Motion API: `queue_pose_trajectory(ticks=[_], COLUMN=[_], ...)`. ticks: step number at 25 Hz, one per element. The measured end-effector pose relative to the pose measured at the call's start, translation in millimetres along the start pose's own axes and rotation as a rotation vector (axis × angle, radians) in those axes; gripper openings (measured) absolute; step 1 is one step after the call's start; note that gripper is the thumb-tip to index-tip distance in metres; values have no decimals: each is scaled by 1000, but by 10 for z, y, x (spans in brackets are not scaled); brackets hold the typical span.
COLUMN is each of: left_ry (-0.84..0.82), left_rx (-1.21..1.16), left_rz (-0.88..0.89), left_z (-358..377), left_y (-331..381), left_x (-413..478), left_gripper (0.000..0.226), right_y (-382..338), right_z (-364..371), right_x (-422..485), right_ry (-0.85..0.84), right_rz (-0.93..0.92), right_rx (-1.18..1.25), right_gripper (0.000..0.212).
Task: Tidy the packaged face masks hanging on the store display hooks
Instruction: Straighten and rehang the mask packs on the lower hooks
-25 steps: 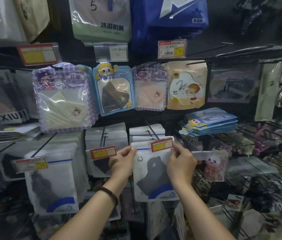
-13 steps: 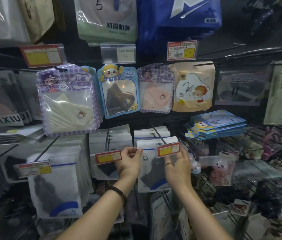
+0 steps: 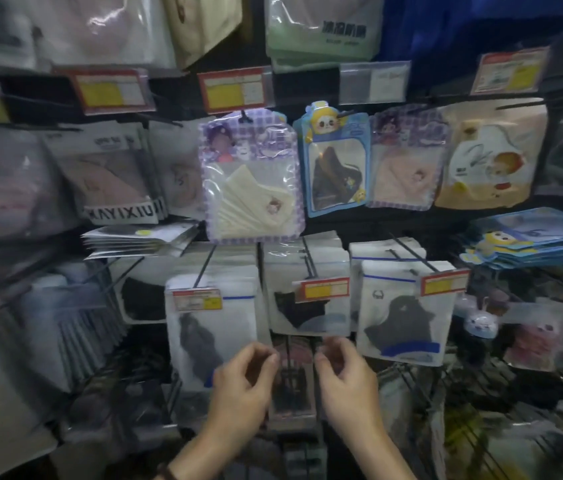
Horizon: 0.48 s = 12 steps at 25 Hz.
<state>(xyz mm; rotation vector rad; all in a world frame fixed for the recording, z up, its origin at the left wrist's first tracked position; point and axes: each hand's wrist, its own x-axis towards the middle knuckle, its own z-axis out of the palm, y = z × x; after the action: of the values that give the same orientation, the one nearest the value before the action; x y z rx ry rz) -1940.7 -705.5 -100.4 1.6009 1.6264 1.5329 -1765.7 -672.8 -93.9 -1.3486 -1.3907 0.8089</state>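
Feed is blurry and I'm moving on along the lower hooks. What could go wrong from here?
1. The left hand and right hand hover just under the middle white pack, which hangs close to the tip of its hook; an upward nudge could slide it off.
2. Its price tag juts out at the tip and may snag a hand.
3. The blue packs lie stacked loose on the wire shelf at right; a swinging right arm might topple them.

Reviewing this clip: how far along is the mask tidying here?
Looks done: the right white pack with a black mask hangs flat on its hook. In hand: nothing visibly gripped; left hand and right hand, fingers loosely curled, flank a dark pack on the lower row. Left: the blue cartoon packs lying stacked flat at right.
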Motion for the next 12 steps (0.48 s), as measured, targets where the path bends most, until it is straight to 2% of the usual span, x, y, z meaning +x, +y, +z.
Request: queue_pose_trajectory(ticks=[3, 5, 8, 12], left_ry=[265, 355, 287, 130], left_rx=[1, 41, 48, 85], left_rz=[-36, -66, -147, -244], left_z=[-685, -993, -1266, -1337], left_y=[-181, -351, -559, -644], left_x=[81, 227, 393, 544], left_gripper=[16, 21, 39, 67], right_y=[-246, -369, -578, -782], right_z=[502, 771, 1037, 1211], right_x=[-183, -243, -289, -337], right_ry=[-102, -151, -177, -129], right_rz=[-31, -35, -5, 29], right_rx=[31, 48, 84, 132], right_gripper=[32, 46, 67, 72])
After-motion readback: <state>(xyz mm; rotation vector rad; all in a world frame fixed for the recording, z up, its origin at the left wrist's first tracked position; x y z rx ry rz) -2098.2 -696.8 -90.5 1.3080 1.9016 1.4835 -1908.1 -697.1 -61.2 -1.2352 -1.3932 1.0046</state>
